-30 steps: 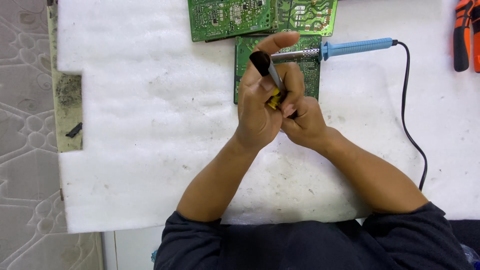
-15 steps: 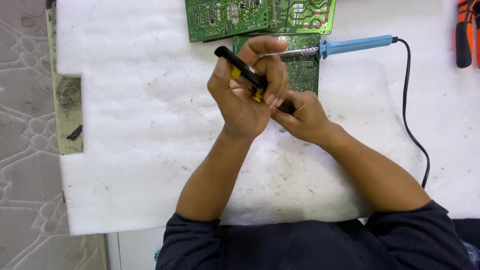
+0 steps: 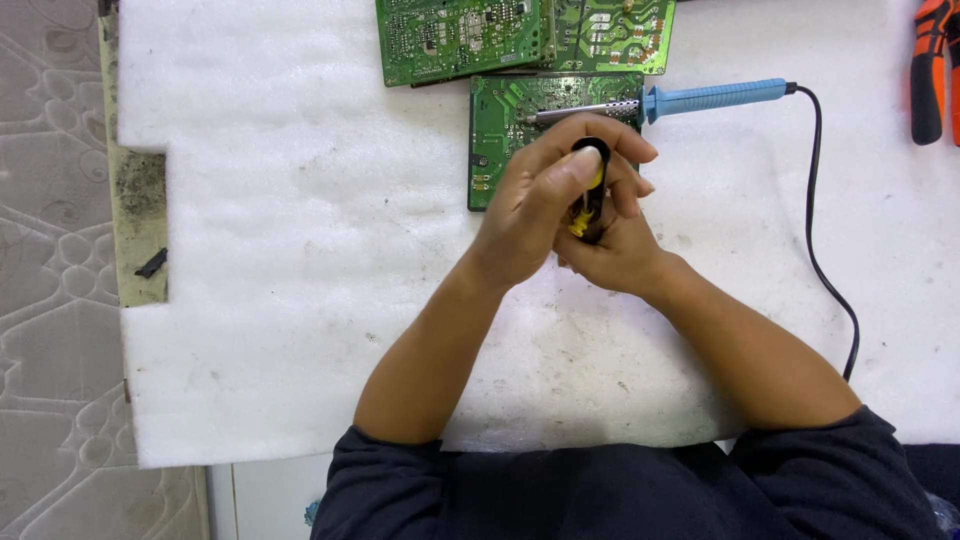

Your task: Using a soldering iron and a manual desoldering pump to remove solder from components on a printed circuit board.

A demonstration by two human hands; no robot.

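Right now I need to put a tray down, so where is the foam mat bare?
Bare: the white foam mat left of the hands, and right of them, inside the black cord. Crowded: the far edge, with green circuit boards, soldering iron, orange-handled tool.

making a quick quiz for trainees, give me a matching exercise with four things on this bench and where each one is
Things:
1. soldering iron
2. black and yellow tool
3. orange and black pliers
4. small black scrap

Places:
A. clasped in both hands
B. far right edge of the white foam mat
C. tip resting on the nearest green circuit board
D. on the dirty strip left of the mat

Pairs: 1-C, 2-A, 3-B, 4-D
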